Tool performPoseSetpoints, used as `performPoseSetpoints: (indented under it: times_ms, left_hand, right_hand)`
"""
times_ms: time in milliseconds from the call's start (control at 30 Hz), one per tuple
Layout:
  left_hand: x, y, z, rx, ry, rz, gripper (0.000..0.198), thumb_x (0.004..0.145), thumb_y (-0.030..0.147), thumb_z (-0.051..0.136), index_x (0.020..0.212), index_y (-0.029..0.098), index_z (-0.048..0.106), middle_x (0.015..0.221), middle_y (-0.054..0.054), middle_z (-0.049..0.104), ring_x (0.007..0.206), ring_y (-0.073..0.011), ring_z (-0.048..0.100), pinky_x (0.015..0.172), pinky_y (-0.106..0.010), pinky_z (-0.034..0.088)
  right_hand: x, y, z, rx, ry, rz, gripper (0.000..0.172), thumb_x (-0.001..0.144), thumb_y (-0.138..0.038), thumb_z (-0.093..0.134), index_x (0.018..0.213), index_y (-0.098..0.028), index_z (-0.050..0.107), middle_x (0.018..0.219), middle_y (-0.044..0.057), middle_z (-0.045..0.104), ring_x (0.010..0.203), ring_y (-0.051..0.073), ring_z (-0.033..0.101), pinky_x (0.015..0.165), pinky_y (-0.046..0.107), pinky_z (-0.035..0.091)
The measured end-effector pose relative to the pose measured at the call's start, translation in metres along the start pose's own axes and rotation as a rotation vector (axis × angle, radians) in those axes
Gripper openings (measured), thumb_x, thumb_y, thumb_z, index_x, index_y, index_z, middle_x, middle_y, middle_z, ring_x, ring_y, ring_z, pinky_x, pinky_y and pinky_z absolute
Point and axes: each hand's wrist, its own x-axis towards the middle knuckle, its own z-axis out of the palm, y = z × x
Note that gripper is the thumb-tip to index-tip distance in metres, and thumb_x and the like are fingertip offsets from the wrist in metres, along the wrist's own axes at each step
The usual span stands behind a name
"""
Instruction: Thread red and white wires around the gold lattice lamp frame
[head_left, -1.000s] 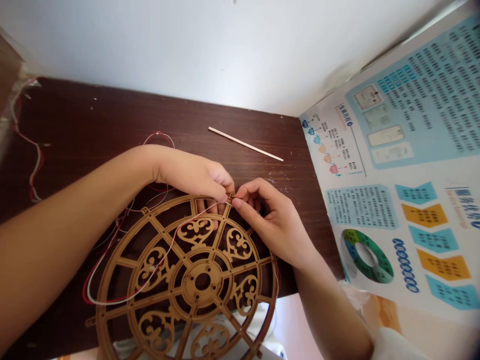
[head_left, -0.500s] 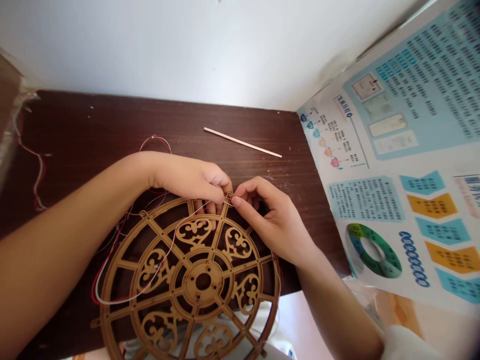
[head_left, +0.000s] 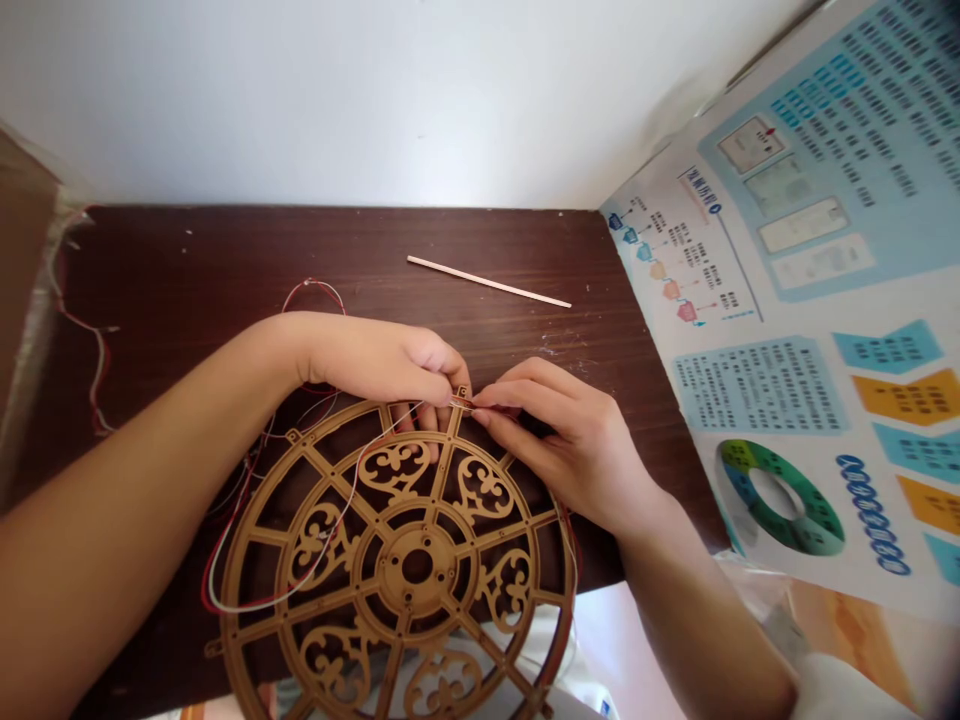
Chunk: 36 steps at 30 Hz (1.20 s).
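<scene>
A round, wheel-like wooden frame (head_left: 457, 449) with scrollwork panels leans over the front edge of the dark table. My left hand (head_left: 409, 365) grips its far rim, thumb on top and some fingers showing through the openings beneath. Beside it, my right hand (head_left: 562, 425) pinches a thin red-and-white wire (head_left: 463, 403) between thumb and forefinger, close to a small tab on the rim. The wire runs under my left thumb, loops across the left part of the frame and trails off behind my left wrist.
A thin pale stick (head_left: 487, 281) lies on the dark brown table (head_left: 240, 255) beyond my hands. More red-and-white wire (head_left: 99, 370) hangs along the left edge. A white wall (head_left: 360, 100) stands behind, and a printed poster (head_left: 810, 290) covers the right side.
My right hand has shifted slightly right, its fingers straighter and pinching the wire a little away from the rim tab. My left hand keeps its hold. The whole view has shifted slightly.
</scene>
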Motion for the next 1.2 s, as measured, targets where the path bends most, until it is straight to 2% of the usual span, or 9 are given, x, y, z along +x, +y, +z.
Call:
performPoseSetpoints:
  times_ms: [200, 500, 867, 1033, 1200]
  left_hand:
    - [-0.0007, 0.0031, 0.0007, -0.008, 0.023, -0.013, 0.031, 0.088, 0.033, 0.060, 0.116, 0.020, 0.066, 0.100, -0.005, 0.083, 0.092, -0.0208, 0.080, 0.085, -0.029, 0.063]
    - [-0.0007, 0.0043, 0.0027, 0.022, 0.061, -0.028, 0.032, 0.086, 0.032, 0.062, 0.114, 0.020, 0.067, 0.107, -0.007, 0.082, 0.094, -0.0228, 0.080, 0.085, -0.032, 0.066]
    - [0.0019, 0.0082, 0.0067, 0.041, 0.096, -0.089, 0.026, 0.083, 0.028, 0.060, 0.108, 0.021, 0.066, 0.099, -0.005, 0.083, 0.088, -0.0222, 0.081, 0.083, -0.033, 0.067]
    - [0.0024, 0.0065, 0.0073, 0.044, 0.097, -0.062, 0.030, 0.081, 0.029, 0.060, 0.109, 0.021, 0.066, 0.100, -0.005, 0.083, 0.091, -0.0235, 0.081, 0.084, -0.035, 0.067]
    - [0.0026, 0.0047, 0.0058, 0.037, 0.100, -0.041, 0.025, 0.081, 0.029, 0.061, 0.105, 0.021, 0.066, 0.099, -0.005, 0.083, 0.094, -0.0241, 0.081, 0.086, -0.035, 0.067]
  right_hand:
    - [0.0002, 0.0001, 0.0010, -0.023, -0.001, -0.027, 0.009, 0.107, -0.017, 0.072, 0.115, -0.017, 0.077, 0.102, 0.003, 0.072, 0.091, 0.011, 0.069, 0.081, 0.024, 0.057]
    - [-0.0004, -0.0016, 0.0035, 0.008, 0.004, 0.002, 0.007, 0.107, -0.017, 0.072, 0.112, -0.016, 0.076, 0.102, 0.003, 0.072, 0.090, 0.011, 0.069, 0.082, 0.024, 0.057]
    - [0.0002, -0.0024, 0.0028, 0.045, 0.017, 0.058, 0.003, 0.107, -0.017, 0.072, 0.108, -0.018, 0.074, 0.099, 0.001, 0.074, 0.090, 0.011, 0.070, 0.082, 0.024, 0.057]
    - [-0.0009, -0.0015, 0.0033, 0.001, 0.019, 0.000, 0.006, 0.107, -0.018, 0.072, 0.112, -0.019, 0.075, 0.101, 0.002, 0.074, 0.089, 0.013, 0.070, 0.081, 0.027, 0.058]
    - [-0.0002, -0.0017, 0.0037, -0.037, 0.014, 0.009, 0.006, 0.108, -0.018, 0.070, 0.113, -0.021, 0.074, 0.102, 0.003, 0.076, 0.091, 0.015, 0.072, 0.081, 0.031, 0.059]
